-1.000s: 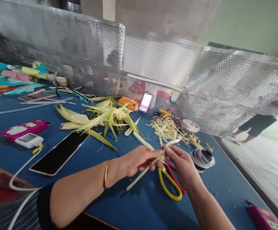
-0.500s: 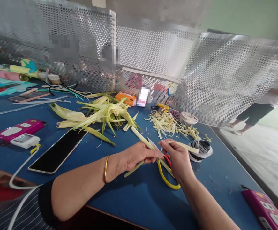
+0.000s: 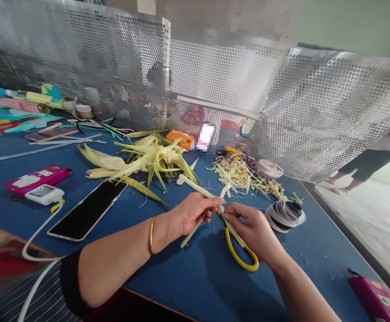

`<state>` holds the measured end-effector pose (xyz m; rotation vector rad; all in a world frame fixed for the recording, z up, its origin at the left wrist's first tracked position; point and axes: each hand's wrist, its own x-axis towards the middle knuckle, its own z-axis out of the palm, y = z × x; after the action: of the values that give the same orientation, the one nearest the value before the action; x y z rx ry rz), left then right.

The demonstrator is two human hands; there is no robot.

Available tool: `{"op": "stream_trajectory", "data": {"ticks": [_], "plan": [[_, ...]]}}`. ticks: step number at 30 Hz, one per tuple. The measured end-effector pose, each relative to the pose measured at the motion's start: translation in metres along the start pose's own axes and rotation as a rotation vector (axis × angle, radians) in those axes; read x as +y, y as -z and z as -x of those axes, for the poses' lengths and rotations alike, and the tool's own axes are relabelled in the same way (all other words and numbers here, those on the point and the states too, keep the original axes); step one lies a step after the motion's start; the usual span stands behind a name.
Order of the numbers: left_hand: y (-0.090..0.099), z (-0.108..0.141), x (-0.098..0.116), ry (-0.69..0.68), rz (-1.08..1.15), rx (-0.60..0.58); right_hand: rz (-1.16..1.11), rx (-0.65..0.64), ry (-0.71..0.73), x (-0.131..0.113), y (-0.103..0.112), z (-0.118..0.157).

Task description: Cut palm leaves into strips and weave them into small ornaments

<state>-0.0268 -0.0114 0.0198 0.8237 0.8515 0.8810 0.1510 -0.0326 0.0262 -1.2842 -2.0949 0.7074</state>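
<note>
My left hand (image 3: 199, 209), wearing a gold bangle on its wrist, pinches pale green corn husk strips (image 3: 198, 184). One strip runs up and left from the fingers, and another end sticks out below the palm. Close beside it, my right hand (image 3: 248, 221) is closed with thumb and index finger on the husk where the strips cross or knot; the exact join is partly hidden. Beneath the hands lie scissors (image 3: 237, 257) with yellow-and-red handles, their blades mostly covered. A heap of corn husks (image 3: 157, 156) lies beyond my left hand.
A pile of husk scraps (image 3: 235, 172) and a black-and-white thread spool (image 3: 285, 214) lie to the right. On the left are a large black phone (image 3: 89, 210) and a magenta device (image 3: 36, 179) with a white cable. Perforated metal panels (image 3: 215, 76) border the blue table (image 3: 168, 277); a person stands beyond.
My right hand has come closer to my left fingertips. The strip end that stuck out rightward past my right hand no longer shows there. The whole view has shifted slightly.
</note>
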Motion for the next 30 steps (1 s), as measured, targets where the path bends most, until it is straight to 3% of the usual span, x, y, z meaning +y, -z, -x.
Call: {"op": "stream_trajectory", "data": {"ticks": [2, 5, 7, 11, 15, 17, 22, 30], "plan": [[0.001, 0.001, 0.000, -0.027, -0.073, -0.027, -0.022, 0.007, 0.029, -0.001, 0.004, 0.001], [0.001, 0.005, -0.001, 0.022, -0.225, -0.131, 0.006, 0.259, 0.079, -0.005, 0.012, 0.000], [0.000, 0.008, -0.002, 0.062, -0.346, -0.214, 0.013, 0.331, 0.097, -0.007, 0.015, -0.001], [-0.005, 0.014, -0.008, 0.136, -0.488, -0.364, -0.230, 0.082, -0.021, -0.008, 0.007, -0.004], [-0.011, 0.016, -0.010, 0.186, -0.484, -0.370, -0.609, -0.075, -0.257, -0.008, -0.005, -0.003], [-0.012, 0.016, -0.010, 0.186, -0.439, -0.360, -0.704, -0.048, -0.311, -0.008, -0.008, -0.003], [-0.012, 0.017, -0.008, 0.184, -0.361, -0.395, -0.667, 0.188, -0.256, -0.007, -0.012, -0.006], [-0.011, 0.019, -0.005, 0.157, -0.455, -0.452, -0.570, 0.268, -0.240, -0.009, -0.019, -0.005]]}}
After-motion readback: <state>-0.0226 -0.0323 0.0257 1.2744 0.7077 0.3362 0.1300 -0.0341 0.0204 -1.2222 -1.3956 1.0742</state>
